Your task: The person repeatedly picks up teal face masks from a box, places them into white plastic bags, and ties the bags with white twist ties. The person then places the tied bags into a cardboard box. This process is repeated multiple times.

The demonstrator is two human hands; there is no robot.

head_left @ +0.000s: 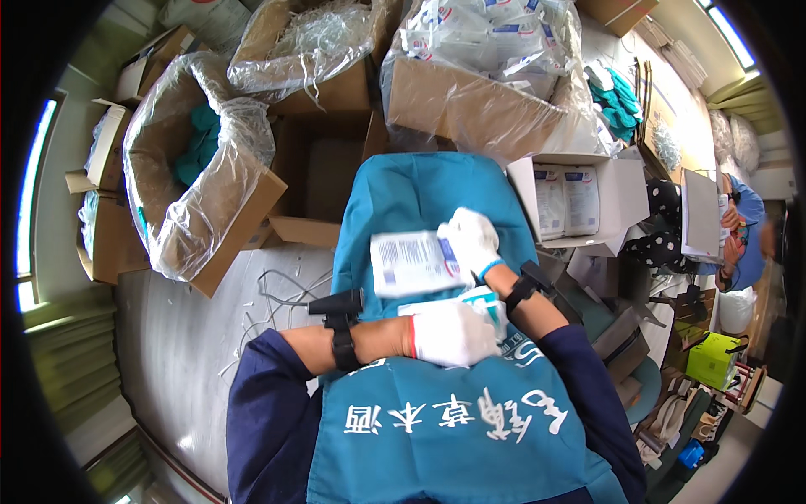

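Both my hands wear white knit gloves over the blue apron (437, 185) on my lap. My right hand (472, 239) is closed on the right end of a white printed packet (411, 265), which is slightly blurred and held out to the left. Nearer my body, my left hand (457, 334) is closed, its back facing up. From beneath its fingers shows a white-and-teal piece (485, 301), mostly hidden, whose kind I cannot make out. A dark strap with a small device sits on each wrist.
Ahead stand a carton heaped with packets (478, 92), a plastic-lined carton (201, 210) with teal items, and an open box (323, 168). At right, a white box (621, 197) holds upright packets. Farther right sits another person in a blue top (747, 227). Cables (273, 294) lie at left.
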